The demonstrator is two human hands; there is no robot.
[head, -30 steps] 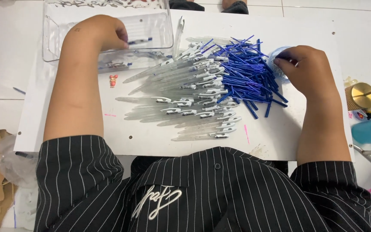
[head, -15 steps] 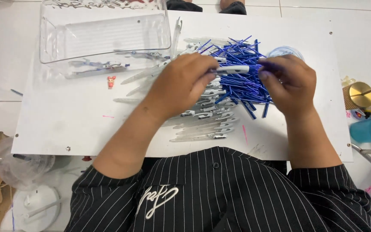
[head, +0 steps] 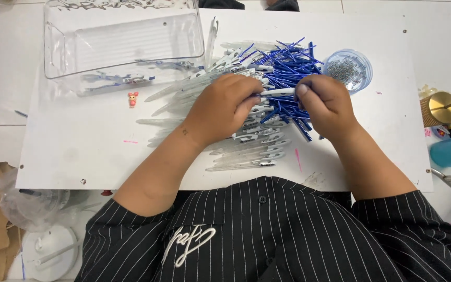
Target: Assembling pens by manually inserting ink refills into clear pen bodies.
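White pen barrel (head: 277, 92) pinched between my left hand (head: 224, 107) and right hand (head: 325, 102), steadied over blue refills (head: 288, 65).

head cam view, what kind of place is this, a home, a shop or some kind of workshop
Most likely a small hand-assembly workstation for pens, perhaps piecework at home. A white board on a tiled floor holds a heap of clear pen barrels, a pile of blue refills, a cup of tiny metal parts and a clear plastic bin.
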